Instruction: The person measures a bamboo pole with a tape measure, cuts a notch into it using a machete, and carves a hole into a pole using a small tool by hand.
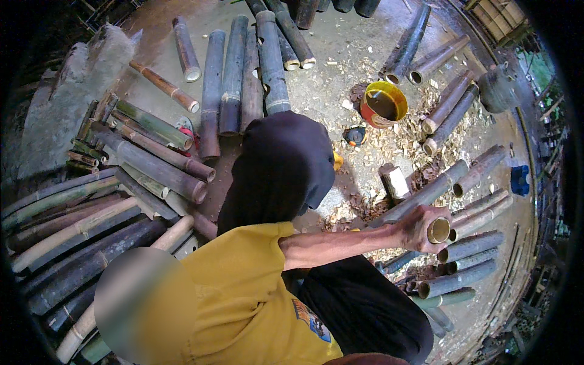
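We extend the left forearm [344,245] rightward across our front; we hold the wrist [394,234] nearly straight; we clench the left hand [418,229] firmly.

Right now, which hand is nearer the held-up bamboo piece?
Left. The left hand is closed around the bamboo piece, near its visible end; the right hand is out of view.

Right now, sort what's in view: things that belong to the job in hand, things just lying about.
Seems part of the job:
bamboo tube, gripped in the left hand

Untouched, apparently just lying about:
yellow bucket
wood block
wood shavings
blue object
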Demonstrator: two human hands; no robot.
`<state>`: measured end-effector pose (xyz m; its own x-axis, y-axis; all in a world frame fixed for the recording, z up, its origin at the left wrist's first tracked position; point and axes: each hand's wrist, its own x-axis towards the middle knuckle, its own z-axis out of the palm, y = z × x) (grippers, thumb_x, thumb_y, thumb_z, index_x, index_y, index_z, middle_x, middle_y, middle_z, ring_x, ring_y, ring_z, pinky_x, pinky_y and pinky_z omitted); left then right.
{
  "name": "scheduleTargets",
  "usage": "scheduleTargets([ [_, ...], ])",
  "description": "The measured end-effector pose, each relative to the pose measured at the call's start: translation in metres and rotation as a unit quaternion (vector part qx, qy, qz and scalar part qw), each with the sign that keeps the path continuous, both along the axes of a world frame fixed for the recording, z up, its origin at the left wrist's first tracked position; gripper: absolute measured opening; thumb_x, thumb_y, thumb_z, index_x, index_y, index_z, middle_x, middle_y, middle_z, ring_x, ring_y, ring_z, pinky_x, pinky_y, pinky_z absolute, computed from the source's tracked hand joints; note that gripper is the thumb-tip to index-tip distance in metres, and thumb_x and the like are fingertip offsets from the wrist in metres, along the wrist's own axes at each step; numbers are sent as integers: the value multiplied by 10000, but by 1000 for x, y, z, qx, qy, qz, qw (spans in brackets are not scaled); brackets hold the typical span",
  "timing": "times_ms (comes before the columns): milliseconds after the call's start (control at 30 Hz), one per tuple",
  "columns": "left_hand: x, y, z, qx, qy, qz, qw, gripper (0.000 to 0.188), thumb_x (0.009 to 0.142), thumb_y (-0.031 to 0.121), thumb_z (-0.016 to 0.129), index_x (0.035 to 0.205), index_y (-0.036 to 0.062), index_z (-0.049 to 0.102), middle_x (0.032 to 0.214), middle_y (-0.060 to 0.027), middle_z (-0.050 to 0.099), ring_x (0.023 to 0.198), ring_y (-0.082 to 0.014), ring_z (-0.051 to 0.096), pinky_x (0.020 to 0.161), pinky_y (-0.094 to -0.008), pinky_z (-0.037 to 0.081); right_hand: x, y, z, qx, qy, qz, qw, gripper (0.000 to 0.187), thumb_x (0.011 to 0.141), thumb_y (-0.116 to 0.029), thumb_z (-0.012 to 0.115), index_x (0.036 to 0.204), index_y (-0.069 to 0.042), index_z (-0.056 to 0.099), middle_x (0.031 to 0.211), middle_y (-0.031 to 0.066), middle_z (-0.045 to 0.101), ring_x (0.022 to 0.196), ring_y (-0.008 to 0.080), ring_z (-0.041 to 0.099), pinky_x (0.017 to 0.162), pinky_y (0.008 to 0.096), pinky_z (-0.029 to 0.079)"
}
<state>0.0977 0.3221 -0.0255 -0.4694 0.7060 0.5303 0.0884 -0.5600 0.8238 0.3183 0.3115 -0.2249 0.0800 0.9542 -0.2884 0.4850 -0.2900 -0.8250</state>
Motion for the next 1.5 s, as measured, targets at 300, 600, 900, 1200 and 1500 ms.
scheduleTargets([
  [300,-18,3,-25,-52,-21,18,998,327,584,185,732,814,49,544,726,-96,568,661,-247,584,599,-333,459,-12,-22,-9,8,78,1,997,415,665,-164,786,935,11,525,747,47,543,644,128,486,584,272,420],
  [600,-54,26,-48,-85,16,102,991,308,625,129,687,877,10,557,723,-41,571,633,-116,546,620,-260,461,-25,-43,5,-16,108,-80,991,330,677,-112,763,885,-15,526,715,6,519,629,104,473,577,249,413],
  [900,-27,39,-54,-91,24,5,996,380,608,147,723,918,18,545,760,-59,592,682,-116,567,635,-256,464,-16,-53,11,5,50,-88,995,314,708,-102,743,902,7,520,721,3,504,626,104,454,585,242,399],
  [1200,-16,43,-71,-120,-72,-17,990,403,583,179,719,912,16,553,724,-40,562,641,-122,541,622,-267,462,12,-60,-20,95,20,-130,987,333,706,-103,731,923,39,523,762,34,563,659,149,501,621,282,436],
  [1500,-33,54,-55,-43,-50,-39,997,320,699,5,618,987,15,479,735,-77,581,668,-128,558,631,-257,462,-12,-46,21,-67,-2,-93,993,292,675,-141,747,833,-12,537,674,33,552,610,116,503,580,276,437],
])
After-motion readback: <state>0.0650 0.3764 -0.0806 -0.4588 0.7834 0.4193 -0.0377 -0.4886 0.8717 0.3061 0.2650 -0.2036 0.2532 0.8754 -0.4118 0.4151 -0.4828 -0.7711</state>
